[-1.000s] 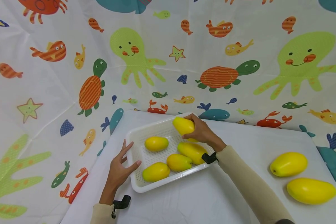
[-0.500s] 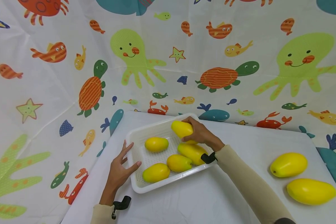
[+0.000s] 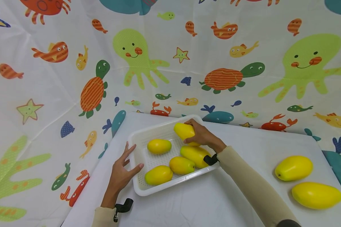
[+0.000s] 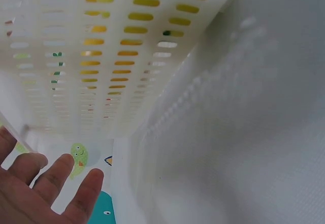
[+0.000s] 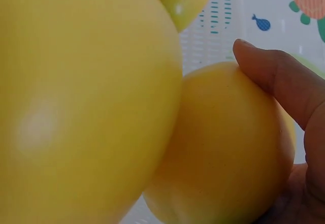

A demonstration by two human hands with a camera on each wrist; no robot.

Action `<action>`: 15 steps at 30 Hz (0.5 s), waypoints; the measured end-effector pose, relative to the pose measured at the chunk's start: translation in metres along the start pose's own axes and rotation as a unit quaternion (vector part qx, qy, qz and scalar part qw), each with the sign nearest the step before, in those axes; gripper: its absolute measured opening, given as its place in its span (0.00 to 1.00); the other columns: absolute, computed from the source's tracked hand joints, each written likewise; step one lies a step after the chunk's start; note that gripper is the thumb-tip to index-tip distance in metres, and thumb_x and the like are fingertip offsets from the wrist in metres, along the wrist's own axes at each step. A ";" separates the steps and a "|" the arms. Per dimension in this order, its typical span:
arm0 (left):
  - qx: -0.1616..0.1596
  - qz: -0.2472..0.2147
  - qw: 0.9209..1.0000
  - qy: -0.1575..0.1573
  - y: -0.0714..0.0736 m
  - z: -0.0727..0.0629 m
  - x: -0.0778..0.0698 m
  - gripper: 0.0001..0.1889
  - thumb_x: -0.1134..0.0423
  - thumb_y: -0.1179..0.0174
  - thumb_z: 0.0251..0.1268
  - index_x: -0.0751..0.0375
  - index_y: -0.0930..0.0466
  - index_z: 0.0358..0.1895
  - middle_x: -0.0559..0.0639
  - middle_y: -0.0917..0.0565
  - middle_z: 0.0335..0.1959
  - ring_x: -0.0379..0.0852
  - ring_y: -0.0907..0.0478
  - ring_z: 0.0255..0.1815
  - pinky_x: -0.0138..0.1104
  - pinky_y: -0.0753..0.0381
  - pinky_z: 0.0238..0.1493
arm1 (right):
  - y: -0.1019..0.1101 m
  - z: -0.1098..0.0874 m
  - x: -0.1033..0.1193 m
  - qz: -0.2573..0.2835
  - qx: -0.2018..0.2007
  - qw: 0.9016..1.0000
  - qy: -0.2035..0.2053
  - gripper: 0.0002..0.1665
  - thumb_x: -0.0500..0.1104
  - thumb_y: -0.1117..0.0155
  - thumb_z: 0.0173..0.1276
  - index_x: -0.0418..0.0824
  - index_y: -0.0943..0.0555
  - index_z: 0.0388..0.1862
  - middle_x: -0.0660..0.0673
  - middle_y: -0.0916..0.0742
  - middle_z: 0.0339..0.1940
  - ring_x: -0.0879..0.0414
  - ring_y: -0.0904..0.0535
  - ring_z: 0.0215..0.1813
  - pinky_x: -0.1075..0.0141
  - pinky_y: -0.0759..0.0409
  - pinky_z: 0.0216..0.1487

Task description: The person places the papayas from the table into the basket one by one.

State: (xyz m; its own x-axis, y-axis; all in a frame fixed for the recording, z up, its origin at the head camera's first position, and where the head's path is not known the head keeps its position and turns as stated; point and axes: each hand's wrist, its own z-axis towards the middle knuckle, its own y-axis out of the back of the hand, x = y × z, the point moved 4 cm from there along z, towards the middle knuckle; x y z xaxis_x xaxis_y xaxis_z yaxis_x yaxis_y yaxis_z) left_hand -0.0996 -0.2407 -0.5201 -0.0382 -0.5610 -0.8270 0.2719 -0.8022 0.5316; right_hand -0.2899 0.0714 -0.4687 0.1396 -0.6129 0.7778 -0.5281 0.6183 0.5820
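Observation:
A white plastic basket (image 3: pixel 156 190) with slotted walls sits on the white-covered table and contains several yellow papayas. At its far right corner, my right hand (image 3: pixel 202 135) grips a papaya (image 3: pixel 184 130), thumb on the near side and fingers over the far side. In the right wrist view, the thumb lies along the held papaya (image 5: pixel 223 142), and another papaya (image 5: pixel 86 102) fills the left of that view. My left hand (image 3: pixel 121 171) is at the basket's left end, fingers spread, thumb over the rim. The left wrist view shows these fingers (image 4: pixel 85 196) near the outer wall.
Inside the basket lie a papaya (image 3: pixel 159 146) at the left, one (image 3: pixel 158 175) in the near corner, and two others beside my right wrist. Two larger papayas, one (image 3: pixel 294 168) behind the other (image 3: pixel 316 195), lie on the table at right. A sea-animal printed curtain (image 3: pixel 170 72) hangs behind.
My right hand has lowered slightly with the papaya into the basket's far right corner, then stayed nearly still. My left hand and the basket have not moved.

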 end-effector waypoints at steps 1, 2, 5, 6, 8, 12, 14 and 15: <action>0.000 0.000 1.000 0.001 0.000 0.000 0.000 0.44 0.49 0.25 0.62 0.45 0.32 0.82 0.46 0.48 0.89 0.63 0.41 0.87 0.61 0.29 0.76 | 0.000 0.001 0.000 -0.001 0.001 1.000 -0.001 0.50 0.43 0.19 0.63 0.53 0.38 0.77 0.42 0.22 0.71 0.43 0.23 0.62 0.48 0.20 0.72; 0.001 0.000 1.000 0.000 0.000 0.000 0.000 0.44 0.49 0.25 0.62 0.45 0.32 0.82 0.46 0.48 0.89 0.63 0.41 0.86 0.61 0.29 0.76 | -0.001 0.001 0.000 -0.003 0.003 1.000 0.000 0.49 0.44 0.19 0.64 0.53 0.38 0.77 0.42 0.22 0.71 0.43 0.23 0.63 0.48 0.20 0.72; 0.003 0.000 1.000 -0.001 0.000 0.000 0.000 0.44 0.50 0.25 0.62 0.45 0.32 0.82 0.45 0.48 0.89 0.63 0.41 0.86 0.62 0.29 0.76 | -0.003 0.003 -0.002 -0.004 0.006 1.000 -0.001 0.49 0.43 0.19 0.64 0.53 0.38 0.77 0.42 0.22 0.71 0.43 0.23 0.63 0.47 0.20 0.73; 0.003 0.000 1.000 -0.001 0.000 0.000 0.000 0.44 0.50 0.25 0.61 0.44 0.32 0.82 0.45 0.49 0.89 0.63 0.41 0.86 0.61 0.29 0.75 | -0.004 0.004 -0.002 -0.007 0.006 1.000 -0.001 0.49 0.44 0.19 0.64 0.53 0.38 0.77 0.42 0.22 0.71 0.43 0.23 0.63 0.47 0.20 0.73; 0.004 0.000 1.000 0.002 0.000 0.000 0.001 0.44 0.50 0.25 0.61 0.44 0.32 0.82 0.45 0.49 0.89 0.63 0.41 0.87 0.61 0.29 0.76 | -0.006 0.005 -0.004 -0.013 0.006 1.000 0.001 0.49 0.44 0.19 0.64 0.53 0.38 0.77 0.43 0.22 0.71 0.44 0.23 0.63 0.47 0.20 0.74; 0.005 0.000 1.000 0.005 0.001 0.000 0.000 0.44 0.50 0.25 0.61 0.43 0.32 0.82 0.44 0.49 0.89 0.62 0.42 0.87 0.59 0.28 0.76 | -0.008 0.006 -0.005 -0.020 0.003 1.000 0.000 0.49 0.43 0.19 0.64 0.53 0.38 0.76 0.44 0.22 0.71 0.44 0.23 0.62 0.48 0.21 0.74; 0.005 0.001 1.000 0.006 0.001 0.000 0.000 0.44 0.49 0.25 0.62 0.42 0.32 0.82 0.44 0.49 0.89 0.62 0.42 0.87 0.60 0.28 0.76 | -0.008 0.006 -0.004 -0.022 0.002 1.000 -0.001 0.48 0.42 0.19 0.64 0.53 0.38 0.76 0.44 0.22 0.70 0.44 0.23 0.63 0.47 0.21 0.75; 0.006 0.001 1.000 0.005 0.001 0.000 0.000 0.44 0.49 0.25 0.62 0.42 0.32 0.82 0.44 0.49 0.89 0.62 0.42 0.87 0.60 0.28 0.76 | -0.009 0.007 -0.003 -0.024 0.003 1.000 -0.001 0.48 0.42 0.19 0.64 0.53 0.38 0.76 0.44 0.22 0.70 0.44 0.23 0.63 0.47 0.21 0.75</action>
State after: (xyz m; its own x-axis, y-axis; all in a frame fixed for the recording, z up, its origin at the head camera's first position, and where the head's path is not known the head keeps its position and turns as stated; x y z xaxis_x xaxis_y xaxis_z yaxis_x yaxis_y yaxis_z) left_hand -0.0995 -0.2418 -0.5194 -0.0273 -0.5601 -0.8279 0.2608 -0.8036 0.5350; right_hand -0.2914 0.0649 -0.4779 0.1632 -0.6428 0.7484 -0.5263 0.5849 0.6172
